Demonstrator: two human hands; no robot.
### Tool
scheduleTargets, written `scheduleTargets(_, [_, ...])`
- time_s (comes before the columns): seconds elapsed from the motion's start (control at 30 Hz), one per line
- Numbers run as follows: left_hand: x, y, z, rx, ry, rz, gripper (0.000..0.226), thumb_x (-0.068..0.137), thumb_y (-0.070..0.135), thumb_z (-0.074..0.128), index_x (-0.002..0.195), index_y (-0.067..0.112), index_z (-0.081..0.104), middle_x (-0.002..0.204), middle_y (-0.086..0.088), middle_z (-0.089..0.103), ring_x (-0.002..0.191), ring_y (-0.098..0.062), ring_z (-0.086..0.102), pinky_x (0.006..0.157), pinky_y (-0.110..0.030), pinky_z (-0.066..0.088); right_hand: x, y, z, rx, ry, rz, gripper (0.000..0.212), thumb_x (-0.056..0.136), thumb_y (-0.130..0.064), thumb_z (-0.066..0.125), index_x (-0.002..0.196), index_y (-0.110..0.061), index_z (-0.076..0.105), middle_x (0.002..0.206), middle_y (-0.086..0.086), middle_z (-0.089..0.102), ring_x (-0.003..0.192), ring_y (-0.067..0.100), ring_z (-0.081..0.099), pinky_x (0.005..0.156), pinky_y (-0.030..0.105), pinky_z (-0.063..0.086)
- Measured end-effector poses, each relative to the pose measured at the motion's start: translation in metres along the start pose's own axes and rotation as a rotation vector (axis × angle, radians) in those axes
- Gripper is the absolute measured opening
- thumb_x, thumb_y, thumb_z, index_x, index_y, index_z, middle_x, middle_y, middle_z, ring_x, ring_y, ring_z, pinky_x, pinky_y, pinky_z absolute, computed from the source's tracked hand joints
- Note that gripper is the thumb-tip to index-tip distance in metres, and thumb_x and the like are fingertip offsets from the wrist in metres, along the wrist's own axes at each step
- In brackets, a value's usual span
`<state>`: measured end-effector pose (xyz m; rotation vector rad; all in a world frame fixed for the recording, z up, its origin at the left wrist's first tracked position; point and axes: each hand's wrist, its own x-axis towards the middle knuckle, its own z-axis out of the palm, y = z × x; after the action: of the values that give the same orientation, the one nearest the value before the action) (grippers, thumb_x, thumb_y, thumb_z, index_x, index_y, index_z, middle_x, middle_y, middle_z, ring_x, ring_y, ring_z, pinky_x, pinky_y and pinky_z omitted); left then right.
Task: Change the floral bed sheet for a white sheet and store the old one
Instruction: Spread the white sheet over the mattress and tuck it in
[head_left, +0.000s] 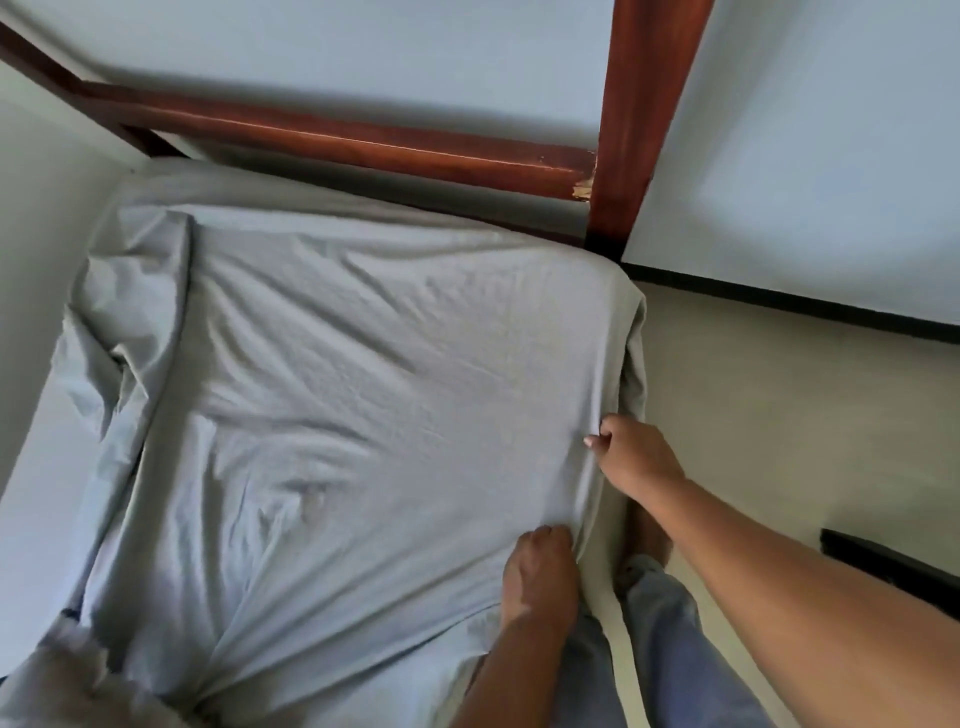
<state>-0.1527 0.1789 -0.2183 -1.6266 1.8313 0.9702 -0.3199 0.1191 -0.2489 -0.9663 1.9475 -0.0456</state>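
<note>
Along the bed's right edge, the white sheet (363, 374) already covers the mattress, though it lies wrinkled and bunched at the left side. The right hand (631, 454) is closed, pinching the sheet's hanging border; the left hand (540, 577) presses flat, fingers curled over the edge. Tucking and smoothing appear to remain; the floral sheet is not visible, so whether it is stored cannot be told.
</note>
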Motion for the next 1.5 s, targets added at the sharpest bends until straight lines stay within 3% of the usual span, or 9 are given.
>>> scheduleTargets(0.17, [-0.001, -0.001, -0.001, 0.05, -0.049, 0.197, 0.022, 0.1, 0.019, 0.048, 0.111, 0.014, 0.066, 0.115, -0.008, 0.066, 0.106, -0.029, 0.065, 0.088, -0.037, 0.053, -0.011, -0.018, -0.008, -0.094, 0.204, 0.092, 0.021, 0.099, -0.02, 0.055, 0.116, -0.007, 0.056, 0.118, 0.017, 0.061, 0.11, 0.039, 0.061, 0.085, 0.041, 0.051])
scheduleTargets(0.33, [0.009, -0.029, -0.013, -0.169, 0.563, 0.171, 0.03, 0.092, 0.039, 0.058, 0.115, 0.018, 0.059, 0.117, -0.002, 0.059, 0.108, -0.025, 0.057, 0.087, -0.038, 0.054, -0.003, -0.05, 0.011, -0.399, 0.395, -0.486, 0.055, 0.078, -0.021, 0.085, 0.123, -0.003, 0.058, 0.125, 0.02, 0.056, 0.112, 0.04, 0.058, 0.08, 0.047, 0.057])
scheduleTargets(0.5, [0.036, -0.081, -0.032, -0.008, 0.213, -0.085, 0.095, 0.092, 0.068, 0.045, 0.154, 0.038, -0.019, 0.162, 0.003, -0.031, 0.151, -0.031, -0.024, 0.119, -0.06, 0.012, 0.014, -0.062, 0.023, -0.757, 0.014, -0.602, 0.104, 0.087, -0.052, 0.072, 0.163, -0.024, 0.007, 0.17, 0.014, -0.009, 0.156, 0.039, -0.003, 0.124, 0.05, 0.017])
scheduleTargets(0.73, [0.012, -0.085, -0.015, -0.068, 0.035, -0.105, 0.098, 0.091, 0.071, 0.044, 0.148, 0.045, -0.031, 0.149, 0.003, -0.052, 0.142, -0.037, -0.039, 0.114, -0.073, 0.009, -0.001, -0.064, 0.034, -0.931, -0.071, -0.366, 0.099, 0.1, -0.059, 0.046, 0.153, -0.024, -0.03, 0.159, 0.021, -0.037, 0.147, 0.051, -0.026, 0.124, 0.059, 0.005])
scheduleTargets(0.97, [-0.011, -0.085, -0.009, -0.107, -0.005, -0.095, 0.112, 0.082, 0.044, 0.072, 0.141, 0.064, -0.021, 0.152, 0.003, -0.047, 0.149, -0.038, -0.023, 0.101, -0.075, 0.031, -0.02, -0.09, 0.029, -1.011, -0.205, -0.181, 0.119, 0.092, -0.052, 0.066, 0.153, -0.02, -0.031, 0.156, 0.029, -0.037, 0.147, 0.056, -0.02, 0.118, 0.06, 0.025])
scheduleTargets(1.07, [-0.007, -0.1, 0.03, -0.126, 0.21, -0.072, 0.07, 0.087, 0.005, 0.051, 0.136, 0.054, 0.041, 0.168, -0.001, 0.007, 0.148, -0.043, 0.021, 0.057, -0.06, 0.055, -0.021, -0.098, 0.019, -1.094, -0.286, -0.152, 0.118, 0.089, -0.058, 0.067, 0.157, -0.022, -0.023, 0.16, 0.029, -0.031, 0.15, 0.053, -0.013, 0.119, 0.063, 0.018])
scheduleTargets(1.13, [-0.007, -0.112, 0.043, -0.167, 0.199, -0.07, 0.027, 0.092, 0.048, 0.052, 0.119, 0.054, 0.054, 0.153, -0.001, 0.04, 0.138, -0.036, 0.045, 0.05, -0.039, 0.058, -0.024, -0.109, 0.012, -1.135, -0.328, -0.136, 0.113, 0.088, -0.063, 0.065, 0.161, -0.023, -0.012, 0.165, 0.029, -0.014, 0.153, 0.049, 0.004, 0.12, 0.058, 0.02])
scheduleTargets(1.23, [-0.028, -0.118, 0.015, -0.421, 0.021, -0.064, 0.096, 0.069, 0.066, 0.075, 0.15, 0.029, 0.038, 0.159, -0.012, 0.027, 0.135, -0.027, 0.052, 0.097, -0.04, 0.053, -0.036, -0.127, 0.011, -1.15, -0.311, -0.232, 0.092, 0.09, -0.067, 0.058, 0.161, -0.025, 0.016, 0.162, 0.02, 0.025, 0.145, 0.037, 0.033, 0.116, 0.045, 0.035])
scheduleTargets(1.5, [-0.126, -0.148, -0.04, -0.533, 0.046, -0.322, 0.062, 0.098, 0.049, 0.05, 0.149, 0.017, 0.032, 0.152, -0.006, 0.035, 0.139, -0.028, 0.038, 0.112, -0.041, 0.037, -0.136, -0.169, 0.023, -1.096, -0.415, -0.55, 0.072, 0.102, -0.055, 0.043, 0.161, -0.021, 0.018, 0.169, 0.013, 0.01, 0.153, 0.032, 0.02, 0.119, 0.043, 0.03])
